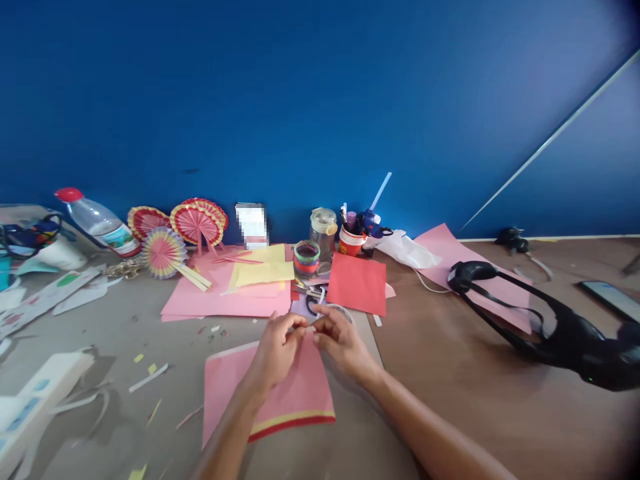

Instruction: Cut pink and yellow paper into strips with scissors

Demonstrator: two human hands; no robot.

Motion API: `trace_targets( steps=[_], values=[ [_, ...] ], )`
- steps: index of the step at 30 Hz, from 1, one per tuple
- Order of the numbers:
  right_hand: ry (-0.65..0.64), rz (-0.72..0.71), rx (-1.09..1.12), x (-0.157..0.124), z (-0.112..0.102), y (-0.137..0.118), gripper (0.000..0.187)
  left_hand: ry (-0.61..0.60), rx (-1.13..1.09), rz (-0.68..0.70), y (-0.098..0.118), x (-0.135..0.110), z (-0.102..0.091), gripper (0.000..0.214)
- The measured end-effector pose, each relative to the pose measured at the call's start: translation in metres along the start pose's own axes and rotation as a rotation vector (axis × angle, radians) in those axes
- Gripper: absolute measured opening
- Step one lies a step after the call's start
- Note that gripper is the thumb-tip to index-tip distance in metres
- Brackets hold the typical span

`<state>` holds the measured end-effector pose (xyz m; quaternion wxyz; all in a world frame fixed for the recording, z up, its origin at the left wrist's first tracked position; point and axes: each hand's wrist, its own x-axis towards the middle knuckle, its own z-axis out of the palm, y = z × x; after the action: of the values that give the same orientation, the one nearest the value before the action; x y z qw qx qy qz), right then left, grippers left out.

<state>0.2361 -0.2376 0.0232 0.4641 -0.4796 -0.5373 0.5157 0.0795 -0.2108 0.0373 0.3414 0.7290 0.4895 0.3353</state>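
Note:
My left hand (276, 347) and my right hand (340, 340) meet above the far edge of a pink paper sheet (280, 393) with a yellow and red band along its near edge. Both hands are pinched, fingertips together, around a small pale piece (311, 329) that I cannot name. A clear tape roll (341, 310) lies just behind my right hand, and scissors (314, 301) lie behind the fingertips.
Pink, yellow and red sheets (240, 287) lie further back, with paper fans (195, 223), a plastic bottle (100, 223), a stack of coloured rings (307, 259), a jar, a cup of pens (351, 240). A black headset (550, 327) and phone (610, 297) lie right; paper scraps left.

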Motion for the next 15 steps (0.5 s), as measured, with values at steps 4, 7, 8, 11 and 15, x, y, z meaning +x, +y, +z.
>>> trace_targets(
  steps=[4,7,8,11,15],
  values=[
    [-0.029,0.134,0.092,0.002,0.003,0.007,0.038,0.03,-0.05,-0.039,-0.005,-0.004,0.006,0.015],
    [0.071,0.14,0.054,0.004,0.002,0.011,0.035,0.037,0.087,0.035,-0.006,-0.007,0.006,0.023],
    [0.099,0.139,0.044,0.005,-0.001,0.01,0.036,0.058,0.159,0.068,-0.006,-0.008,0.002,0.026],
    [0.126,0.154,0.016,0.009,-0.012,0.006,0.041,0.191,0.374,0.087,-0.013,-0.012,-0.023,0.028],
    [0.134,0.154,0.017,0.014,-0.028,0.001,0.043,0.352,0.434,-0.121,-0.038,-0.025,-0.063,0.028]
  ],
)
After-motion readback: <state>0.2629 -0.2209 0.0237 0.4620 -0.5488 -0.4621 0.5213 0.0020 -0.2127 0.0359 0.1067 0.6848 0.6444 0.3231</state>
